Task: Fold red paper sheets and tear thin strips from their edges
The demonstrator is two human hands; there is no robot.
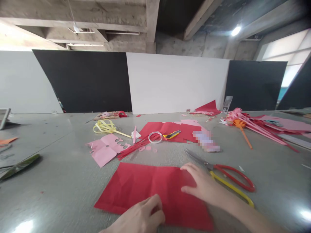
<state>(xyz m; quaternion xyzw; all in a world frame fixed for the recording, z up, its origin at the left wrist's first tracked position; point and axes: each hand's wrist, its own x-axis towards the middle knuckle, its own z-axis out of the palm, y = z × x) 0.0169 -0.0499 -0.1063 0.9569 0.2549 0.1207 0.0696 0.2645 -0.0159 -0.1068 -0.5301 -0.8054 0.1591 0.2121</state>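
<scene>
A creased sheet of red paper (143, 181) lies in front of me. My left hand (143, 213) is at its near edge, fingers curled and closed on the paper, though the fingertips are partly hidden. Over the right part of the sheet my right hand (198, 181) rests open, thumb and fingers apart. Just beyond the right hand lie large scissors (209, 165) with one red and one yellow handle, blades spread slightly; my right forearm passes close to the yellow handle.
Beyond the sheet lie cut pink paper (107, 149), red strips (136, 147), a roll of tape (155, 137), a yellow utility knife (172, 134) and a yellow ribbon bow (105, 127). Pink and orange paper flowers (239, 119) lie right. Black and white panels (177, 84) stand behind.
</scene>
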